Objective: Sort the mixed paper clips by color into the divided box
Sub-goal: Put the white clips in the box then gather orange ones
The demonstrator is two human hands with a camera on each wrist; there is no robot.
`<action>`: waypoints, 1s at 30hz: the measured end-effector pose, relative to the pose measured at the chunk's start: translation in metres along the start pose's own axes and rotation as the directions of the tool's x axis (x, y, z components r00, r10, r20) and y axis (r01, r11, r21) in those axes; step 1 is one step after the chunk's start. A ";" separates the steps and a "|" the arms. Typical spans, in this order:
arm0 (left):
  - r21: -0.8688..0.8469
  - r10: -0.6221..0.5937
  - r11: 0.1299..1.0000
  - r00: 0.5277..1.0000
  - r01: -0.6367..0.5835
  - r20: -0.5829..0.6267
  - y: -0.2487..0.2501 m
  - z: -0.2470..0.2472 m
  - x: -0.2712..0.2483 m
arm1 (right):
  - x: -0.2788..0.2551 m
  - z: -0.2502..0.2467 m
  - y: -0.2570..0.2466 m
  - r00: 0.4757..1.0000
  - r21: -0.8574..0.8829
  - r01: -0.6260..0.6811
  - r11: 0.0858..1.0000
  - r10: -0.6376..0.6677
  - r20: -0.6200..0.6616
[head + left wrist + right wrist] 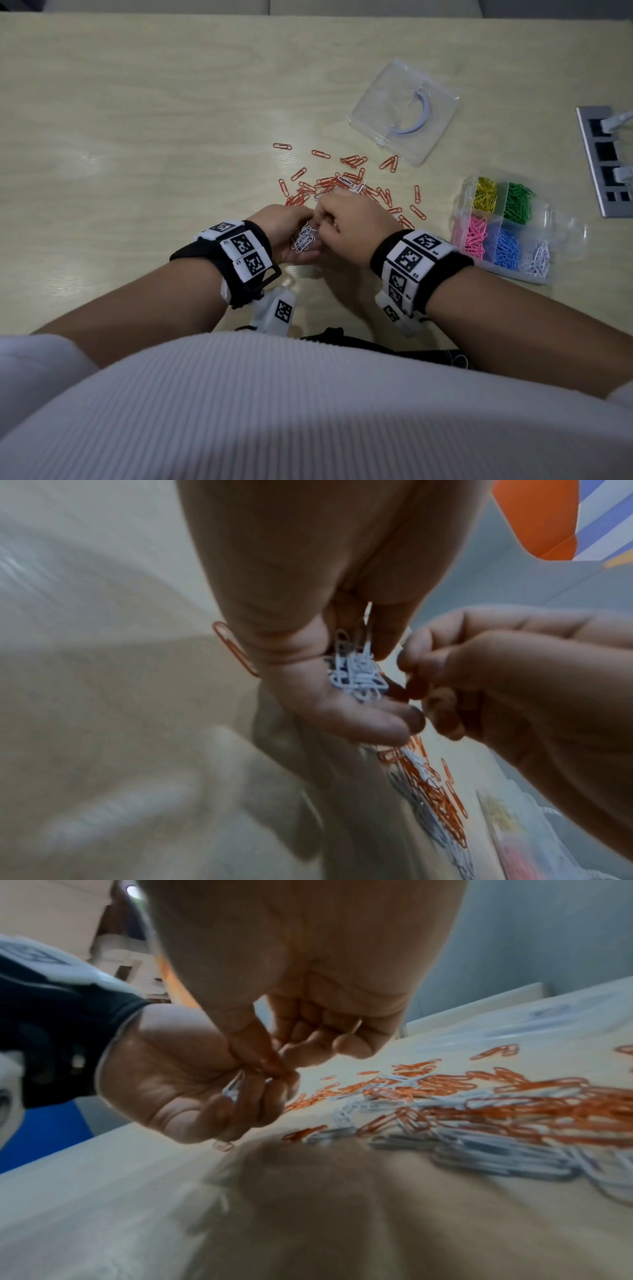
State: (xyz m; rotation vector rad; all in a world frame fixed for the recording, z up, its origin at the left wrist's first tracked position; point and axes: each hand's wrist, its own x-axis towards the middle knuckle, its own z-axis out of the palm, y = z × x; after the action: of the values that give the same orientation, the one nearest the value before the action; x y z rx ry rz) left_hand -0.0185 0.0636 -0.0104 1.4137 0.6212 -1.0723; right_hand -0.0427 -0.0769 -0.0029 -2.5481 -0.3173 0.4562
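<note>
My left hand point(291, 228) is cupped palm up just above the table and holds a small bunch of white paper clips point(303, 240); the left wrist view shows the same white clips point(356, 674) in the curled fingers. My right hand point(323, 222) meets it from the right, thumb and forefinger point(274, 1066) pinched at a white clip point(232, 1088) over the left fingers. Beyond the hands lies a mixed pile of orange and white clips point(342, 185). The clear divided box point(460, 205) stands to the right, with yellow, green, pink, blue and white clips in separate compartments.
The box's clear lid point(404, 109) lies at the back right of the pile. A grey socket panel point(596, 161) is set into the table at the far right edge. Loose orange clips point(282, 146) are scattered to the left of the pile. Bare wooden tabletop point(137, 137) stretches to the left.
</note>
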 end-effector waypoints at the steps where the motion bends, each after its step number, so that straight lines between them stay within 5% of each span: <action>1: -0.011 -0.011 1.000 1.000 0.011 0.007 0.000 -0.002 0.000 | 0.001 0.000 0.003 0.999 -0.063 -0.038 0.997 0.038 -0.002; 5: -0.047 -0.043 0.998 0.999 0.043 -0.005 -0.001 -0.008 0.003 | 0.000 0.008 0.013 0.997 -0.425 -0.018 0.905 0.046 0.055; 14: -0.050 -0.046 0.998 0.998 0.043 -0.049 -0.001 -0.011 0.003 | 0.003 0.008 0.015 0.997 -0.473 -0.038 0.880 0.065 0.041; 21: -0.064 0.053 0.996 0.996 -0.057 -0.072 0.000 -0.002 0.003 | 0.001 0.003 -0.004 0.996 -0.056 0.081 0.995 -0.083 -0.043; 26: -0.115 0.018 0.993 1.000 -0.017 0.002 0.003 -0.002 0.002 | 0.005 0.006 0.008 0.986 0.176 0.056 0.983 -0.027 -0.163; 30: -0.161 -0.003 0.987 1.000 0.008 0.031 0.002 -0.003 0.001 | 0.008 0.001 0.016 0.973 0.153 -0.037 0.988 0.070 -0.219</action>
State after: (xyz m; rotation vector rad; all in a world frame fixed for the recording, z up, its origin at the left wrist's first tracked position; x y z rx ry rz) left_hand -0.0153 0.0659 -0.0103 1.2539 0.6753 -1.0226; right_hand -0.0340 -0.0876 -0.0143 -2.4368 -0.1265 0.2000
